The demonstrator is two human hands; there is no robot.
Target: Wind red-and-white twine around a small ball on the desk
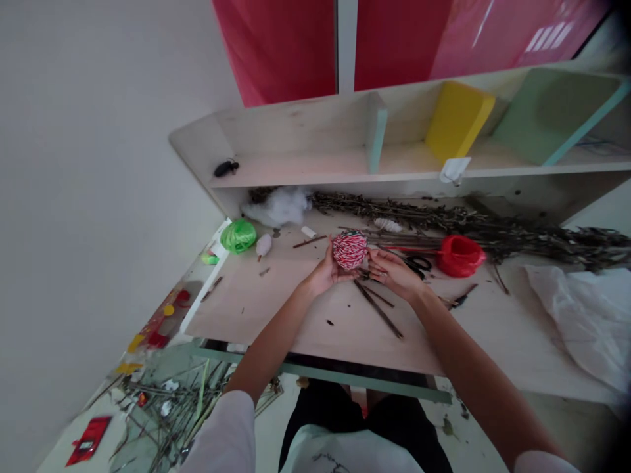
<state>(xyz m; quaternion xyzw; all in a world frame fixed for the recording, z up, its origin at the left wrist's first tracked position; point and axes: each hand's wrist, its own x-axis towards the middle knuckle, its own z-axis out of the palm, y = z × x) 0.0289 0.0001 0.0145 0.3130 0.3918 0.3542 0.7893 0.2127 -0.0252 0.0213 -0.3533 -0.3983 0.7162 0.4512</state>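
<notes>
A ball of red-and-white twine [350, 250] sits at the middle of the pale wooden table [276, 309]. My left hand [328, 270] cups its left side, and my right hand [389, 272] holds its right side and lower edge. Just beyond my right hand lie black-handled scissors [418, 264] and a red roll of plastic string [460, 256]. A few dark sticks [377, 307] lie below my hands. A green roll of plastic string [238, 236] stands further left, with a tuft of white cotton wool [279, 207] behind it.
A long bundle of dark catkin twigs [444, 223] stretches across the table's back. Behind it stands a wooden shelf [296, 167] holding a black object [226, 168] and a yellow block [458, 121]. White plastic sheeting [576, 322] lies right; cut stems [167, 414] lie on the floor left.
</notes>
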